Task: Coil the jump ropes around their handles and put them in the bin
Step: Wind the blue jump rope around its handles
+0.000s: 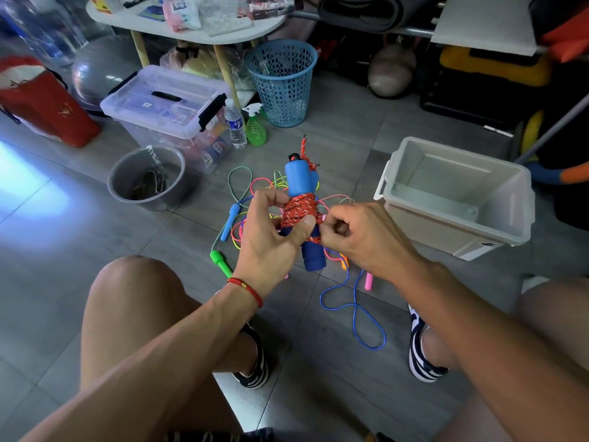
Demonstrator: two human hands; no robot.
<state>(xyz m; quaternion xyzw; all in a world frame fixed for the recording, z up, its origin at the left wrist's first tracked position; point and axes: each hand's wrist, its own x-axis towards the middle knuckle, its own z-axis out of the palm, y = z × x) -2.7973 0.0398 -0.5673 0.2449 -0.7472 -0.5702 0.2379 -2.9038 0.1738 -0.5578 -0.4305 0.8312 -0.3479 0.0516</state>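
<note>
Between both hands: blue handles (pixel 302 183) wrapped in red rope (pixel 299 212). Left hand (pixel 274 237) grips the coil; right hand (pixel 357 231) pinches the rope's end.

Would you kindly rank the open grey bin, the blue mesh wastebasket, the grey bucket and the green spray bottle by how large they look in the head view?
1. Open grey bin, clearly largest.
2. Blue mesh wastebasket and grey bucket look alike; the wastebasket stands farther off, so I won't rank them.
3. Green spray bottle, smallest.

Red patterned rope (pixel 299 212) (white flecks, perhaps) wraps blue handles (pixel 298 177); grey bin (pixel 459 199).
</note>
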